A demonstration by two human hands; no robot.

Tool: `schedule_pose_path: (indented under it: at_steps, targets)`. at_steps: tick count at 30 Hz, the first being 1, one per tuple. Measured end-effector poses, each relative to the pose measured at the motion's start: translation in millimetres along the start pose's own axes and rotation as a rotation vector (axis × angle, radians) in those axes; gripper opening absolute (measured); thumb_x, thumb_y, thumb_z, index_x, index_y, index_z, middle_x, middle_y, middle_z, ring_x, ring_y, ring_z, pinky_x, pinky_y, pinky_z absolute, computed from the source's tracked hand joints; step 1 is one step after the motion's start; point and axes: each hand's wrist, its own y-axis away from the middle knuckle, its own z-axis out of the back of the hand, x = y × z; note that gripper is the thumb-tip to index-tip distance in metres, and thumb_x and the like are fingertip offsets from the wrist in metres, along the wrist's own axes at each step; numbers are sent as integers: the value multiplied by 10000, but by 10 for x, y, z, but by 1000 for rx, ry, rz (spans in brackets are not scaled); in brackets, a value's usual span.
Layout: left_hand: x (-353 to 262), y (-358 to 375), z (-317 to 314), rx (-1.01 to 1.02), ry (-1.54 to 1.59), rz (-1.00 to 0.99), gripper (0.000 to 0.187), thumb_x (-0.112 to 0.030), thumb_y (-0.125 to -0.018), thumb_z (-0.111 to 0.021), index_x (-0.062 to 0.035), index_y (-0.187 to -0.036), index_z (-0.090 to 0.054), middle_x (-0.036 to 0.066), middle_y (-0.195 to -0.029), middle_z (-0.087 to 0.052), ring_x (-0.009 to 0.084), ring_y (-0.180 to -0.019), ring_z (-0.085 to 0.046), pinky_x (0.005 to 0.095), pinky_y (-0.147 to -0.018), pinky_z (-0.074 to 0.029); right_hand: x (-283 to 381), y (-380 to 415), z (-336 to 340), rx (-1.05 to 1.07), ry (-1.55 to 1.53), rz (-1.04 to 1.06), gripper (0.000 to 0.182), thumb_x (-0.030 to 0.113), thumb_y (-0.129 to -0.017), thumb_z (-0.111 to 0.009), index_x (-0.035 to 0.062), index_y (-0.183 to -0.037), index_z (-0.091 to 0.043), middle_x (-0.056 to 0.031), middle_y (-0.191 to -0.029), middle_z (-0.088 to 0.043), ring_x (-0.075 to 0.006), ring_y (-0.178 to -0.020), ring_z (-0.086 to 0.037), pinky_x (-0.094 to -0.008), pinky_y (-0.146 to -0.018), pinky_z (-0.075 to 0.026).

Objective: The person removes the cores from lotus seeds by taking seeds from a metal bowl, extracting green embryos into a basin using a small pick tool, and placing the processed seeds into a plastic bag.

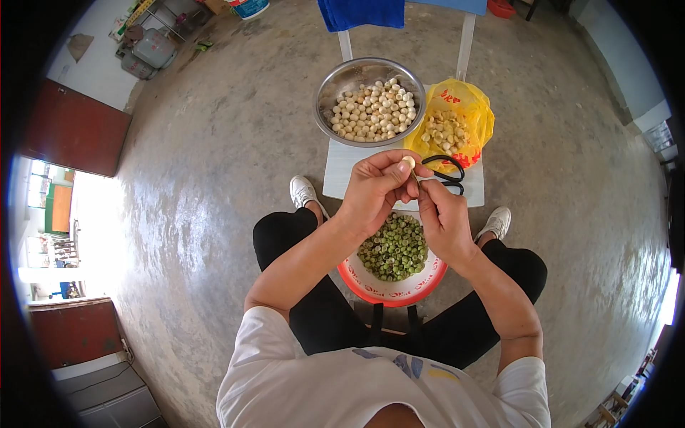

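A grey gas cylinder [153, 48] lies far to the left of the white stool [342, 167] and beyond it, against the pale wall, and a dark red door [71, 128] stands further left still, on the near side of the cylinder. The concrete floor [214, 178] spreads all round the stool.

A steel bowl [335, 82] sits on the stool's far left part, filled with pale peeled seeds [371, 110]. Just nearer than the stool's front edge, above the lap, the left hand [374, 189] is curled, its thumb and forefinger pinching one pale seed [409, 162] at the fingertips; the seed is held up just over the stool's near edge. A red-rimmed basin [392, 292] rests between the knees, on the near side of the stool, and holds a heap of green seed pieces [396, 246]. The right hand [442, 217] is close beside the left, on the stool's near right side, its fingers bent inward toward the held seed and touching it or something thin at it; whether it grips a small tool cannot be told.

Black-handled scissors [446, 171] lie on the stool's right half, just behind the right hand. A yellow plastic bag [464, 103] sits on the stool's far right corner, open, with more pale seeds inside. Blue cloth [360, 13] hangs beyond the stool.
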Motion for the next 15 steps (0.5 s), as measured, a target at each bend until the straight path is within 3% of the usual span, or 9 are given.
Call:
schedule_pose_path:
  at_steps: [6,11,15]
  targets:
    - [-1,34,-34,5,-25,0,171,-76,-917,-538,-9,-1056,-612,139,-935,-670,69,-563,-482,191,-538,-426,-34,30,1,23,-64,-53,42,9,-892,-495,-20,-909,-521,-183,-698,-586,-325,-600,-619,-318,-512,-438]
    - [-58,82,-93,27,-60,-22,171,-56,-907,-546,4,-1054,-610,155,-938,-674,38,-506,-456,153,-463,-369,62,49,28,46,-162,-116,66,37,-913,-487,-12,-907,-530,-131,-649,-545,-218,-512,-548,-291,-493,-401]
    - [-52,114,-152,-24,-282,-168,168,-25,-893,-557,22,-1046,-607,164,-927,-678,14,-552,-500,135,-450,-353,109,44,23,43,-229,-87,77,39,-920,-481,-5,-896,-540,-103,-618,-516,-160,-492,-501,-277,-486,-385]
